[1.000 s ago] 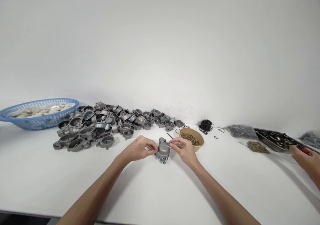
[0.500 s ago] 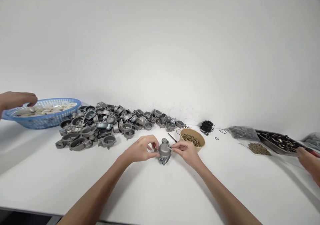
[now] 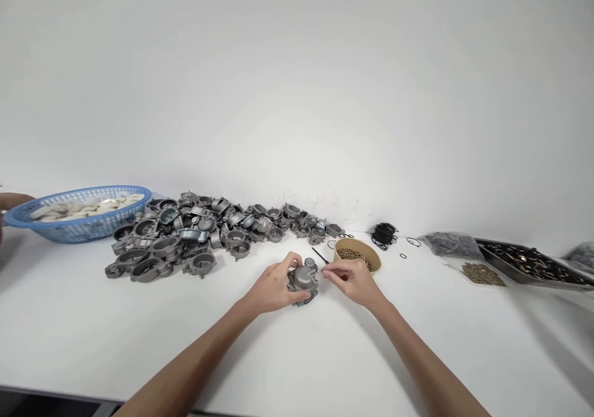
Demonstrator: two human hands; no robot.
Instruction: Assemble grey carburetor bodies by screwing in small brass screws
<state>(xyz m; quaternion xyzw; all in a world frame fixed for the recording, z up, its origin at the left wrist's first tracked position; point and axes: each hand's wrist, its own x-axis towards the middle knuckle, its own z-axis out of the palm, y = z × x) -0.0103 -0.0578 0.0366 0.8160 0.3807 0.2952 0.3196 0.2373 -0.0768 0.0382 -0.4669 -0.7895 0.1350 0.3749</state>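
A grey metal carburetor (image 3: 304,279) with a rounded bowl on top stands on the white table. My left hand (image 3: 277,286) is closed round its left side, fingers behind and thumb across the front. Just right of the carburetor, my right hand (image 3: 351,279) is closed in a pinch, its fingertips apart from the metal. Whatever is between those fingertips is too small to make out. Beyond them lies a thin black rod (image 3: 320,255), beside a tan bowl (image 3: 377,262) of small brass-coloured screws.
Grey metal bowl castings (image 3: 199,262) are heaped at the left. A blue basket (image 3: 88,230) of white parts stands farther left, with another person's hand (image 3: 13,200) behind it. Black rubber rings (image 3: 383,234), bagged parts (image 3: 450,245) and a dark tray (image 3: 533,262) lie right.
My left hand has wrapped farther round the carburetor, which has turned. My right fingertips have drawn away from it. The other person's hand left the basket's top; the hand at far right is gone.
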